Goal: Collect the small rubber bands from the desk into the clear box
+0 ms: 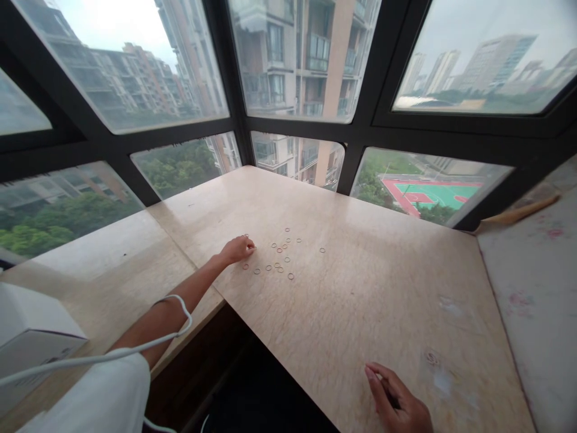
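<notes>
Left hand [238, 248] reached far out, thumb and fingertips drawn together low over the table [360, 270]. Tiny bit at the tips, can't tell if it's a ring. Right hand [399, 403] close to the body at the near edge, fingers loosely curled, thumb and forefinger tips near each other; can't tell if anything's in it.

Rings [279, 250], thin, over a dozen, loose on the table, mostly just right of left hand. One reddish in the middle of the bunch. Two overlap on the near side of it. One lies just beyond left hand, partly hidden by it; another just nearer than it. Lone ring [322, 250] sits apart, farthest right of left hand. All well beyond right hand.

Just right of right hand: small bag [442, 382], clear, with a few rings at its top end. Second clear bag [451, 307] beyond that, contents too faint to tell.

White box [36, 310] left of left forearm, nearer the body; grey print on its side, too blurred to read. White cable [184, 310] loops over left forearm. Table seam [178, 243] runs left of left hand. Windows [293, 60] beyond both hands, buildings and a sports court [433, 193] outside.
</notes>
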{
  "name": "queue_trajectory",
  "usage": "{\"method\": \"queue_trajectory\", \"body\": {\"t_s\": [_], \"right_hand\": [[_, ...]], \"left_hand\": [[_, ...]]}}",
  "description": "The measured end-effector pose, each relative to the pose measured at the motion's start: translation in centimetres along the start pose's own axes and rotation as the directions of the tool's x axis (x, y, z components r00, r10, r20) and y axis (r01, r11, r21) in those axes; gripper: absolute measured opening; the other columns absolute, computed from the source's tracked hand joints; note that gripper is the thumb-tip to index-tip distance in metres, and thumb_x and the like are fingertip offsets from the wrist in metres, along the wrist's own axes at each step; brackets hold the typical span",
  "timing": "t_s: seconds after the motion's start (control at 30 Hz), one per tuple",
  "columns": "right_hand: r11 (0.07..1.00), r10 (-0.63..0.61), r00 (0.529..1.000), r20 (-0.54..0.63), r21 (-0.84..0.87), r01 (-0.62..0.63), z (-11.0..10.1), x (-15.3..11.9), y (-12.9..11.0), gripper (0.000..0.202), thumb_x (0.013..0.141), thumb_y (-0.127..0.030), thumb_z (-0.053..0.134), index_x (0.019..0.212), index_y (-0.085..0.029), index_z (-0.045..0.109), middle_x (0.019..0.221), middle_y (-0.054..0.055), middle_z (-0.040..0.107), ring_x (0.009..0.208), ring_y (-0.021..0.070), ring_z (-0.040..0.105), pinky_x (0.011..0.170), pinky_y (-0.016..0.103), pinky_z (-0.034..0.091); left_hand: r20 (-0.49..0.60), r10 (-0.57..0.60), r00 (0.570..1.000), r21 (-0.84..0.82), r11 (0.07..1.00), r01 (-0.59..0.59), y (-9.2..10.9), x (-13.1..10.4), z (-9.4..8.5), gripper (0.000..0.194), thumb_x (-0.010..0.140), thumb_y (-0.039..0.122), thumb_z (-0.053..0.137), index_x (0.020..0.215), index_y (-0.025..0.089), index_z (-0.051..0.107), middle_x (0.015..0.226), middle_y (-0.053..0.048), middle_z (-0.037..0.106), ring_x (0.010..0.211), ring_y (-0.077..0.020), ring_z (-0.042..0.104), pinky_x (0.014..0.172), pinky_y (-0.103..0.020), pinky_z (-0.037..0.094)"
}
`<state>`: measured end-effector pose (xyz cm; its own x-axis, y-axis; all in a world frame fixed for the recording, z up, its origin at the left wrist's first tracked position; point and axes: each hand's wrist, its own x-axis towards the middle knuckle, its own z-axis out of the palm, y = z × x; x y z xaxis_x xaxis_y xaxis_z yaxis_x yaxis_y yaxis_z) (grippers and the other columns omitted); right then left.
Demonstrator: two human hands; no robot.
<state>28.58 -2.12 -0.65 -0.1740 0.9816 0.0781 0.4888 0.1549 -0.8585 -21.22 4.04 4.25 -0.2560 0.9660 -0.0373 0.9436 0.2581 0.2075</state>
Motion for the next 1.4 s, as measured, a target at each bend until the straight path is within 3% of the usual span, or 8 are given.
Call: {"method": "queue_trajectory", "body": {"t_s": [0.23,0.5,0.73,0.9,1.0,1.2,1.3,1.4], "right_hand": [[1.0,0.002,0.996,0.092,0.017,-0.004,-0.3,0.4,0.5,0.042,0.077,-0.056,0.061,0.085,-0.018,0.075,0.056,0.001,0.066,0.042,0.0133,0.059,0.045,0.017,0.049],[0.999,0.029,0.999,-0.042,0.022,-0.028,0.5,-0.1,-0.2,0.044,0.077,-0.059,0.058,0.083,-0.018,0.074,0.046,-0.003,0.052,0.04,0.0117,0.051,0.044,0.019,0.044],[1.0,-0.029,1.0,0.0,0.002,0.029,0.3,0.0,-0.5,0.042,0.08,-0.056,0.057,0.082,-0.017,0.073,0.047,-0.002,0.053,0.04,0.0126,0.051,0.042,0.02,0.043],[0.997,-0.072,0.997,0.015,-0.001,0.072,0.1,0.1,-0.8,0.039,0.084,-0.052,0.055,0.084,-0.017,0.073,0.049,0.0,0.057,0.042,0.0131,0.055,0.044,0.019,0.046],[0.996,-0.088,0.996,0.021,-0.004,0.088,0.2,0.1,-0.9,0.037,0.086,-0.049,0.053,0.085,-0.017,0.072,0.05,-0.001,0.057,0.044,0.0133,0.057,0.046,0.019,0.046],[0.993,-0.114,0.993,0.037,-0.013,0.114,0.3,0.2,-1.4,0.034,0.091,-0.043,0.047,0.088,-0.018,0.071,0.057,0.001,0.063,0.049,0.0131,0.059,0.052,0.019,0.047],[0.994,-0.112,0.993,0.024,-0.018,0.112,0.2,0.2,-1.8,0.032,0.092,-0.041,0.048,0.089,-0.018,0.07,0.06,0.001,0.065,0.052,0.0129,0.06,0.055,0.02,0.047],[0.996,-0.091,0.996,0.023,-0.024,0.091,0.0,0.1,-2.2,0.029,0.092,-0.038,0.049,0.091,-0.018,0.07,0.061,0.0,0.065,0.053,0.0124,0.059,0.055,0.021,0.045]], "left_hand": [[0.078,0.028,0.997,-0.085,0.996,-0.021,-0.3,1.0,-0.5,0.009,0.069,0.024,0.06,0.066,0.019,0.067,0.075,-0.005,0.066,0.074,-0.0194,0.058,0.067,-0.028,0.04],[0.032,-0.036,0.999,-0.514,0.856,0.048,1.6,-0.2,0.4,0.008,0.064,0.024,0.065,0.06,0.017,0.061,0.059,0.0,0.057,0.057,-0.0132,0.05,0.056,-0.025,0.036],[-0.042,-0.021,0.999,-0.898,0.438,-0.029,8.7,-3.0,0.3,0.033,0.082,0.048,0.052,0.071,0.016,0.053,0.056,0.005,0.04,0.046,-0.0067,0.034,0.048,-0.022,0.033],[0.001,0.139,0.99,-0.961,-0.275,0.039,14.1,-4.5,-1.6,0.024,0.075,0.03,0.069,0.067,0.014,0.053,0.064,0.005,0.043,0.048,-0.0029,0.031,0.046,-0.018,0.03],[-0.002,0.226,0.974,-0.909,-0.407,0.093,16.7,-4.8,-2.6,0.019,0.075,0.023,0.069,0.068,0.013,0.054,0.064,0.005,0.044,0.048,-0.003,0.032,0.046,-0.018,0.03],[-0.055,0.295,0.954,-0.907,-0.415,0.076,22.1,-5.1,-2.9,0.015,0.074,0.022,0.068,0.069,0.014,0.055,0.069,0.003,0.051,0.049,-0.0029,0.036,0.049,-0.019,0.031],[-0.024,0.387,0.922,-0.957,-0.275,0.09,25.7,-5.4,-2.0,0.015,0.072,0.024,0.068,0.07,0.015,0.057,0.069,0.002,0.053,0.049,-0.0034,0.037,0.049,-0.02,0.029],[0.048,0.488,0.872,-0.996,-0.048,0.081,29.9,-5.8,-0.6,0.018,0.069,0.028,0.069,0.07,0.015,0.058,0.063,0.003,0.051,0.05,-0.0052,0.037,0.049,-0.021,0.029]]}}
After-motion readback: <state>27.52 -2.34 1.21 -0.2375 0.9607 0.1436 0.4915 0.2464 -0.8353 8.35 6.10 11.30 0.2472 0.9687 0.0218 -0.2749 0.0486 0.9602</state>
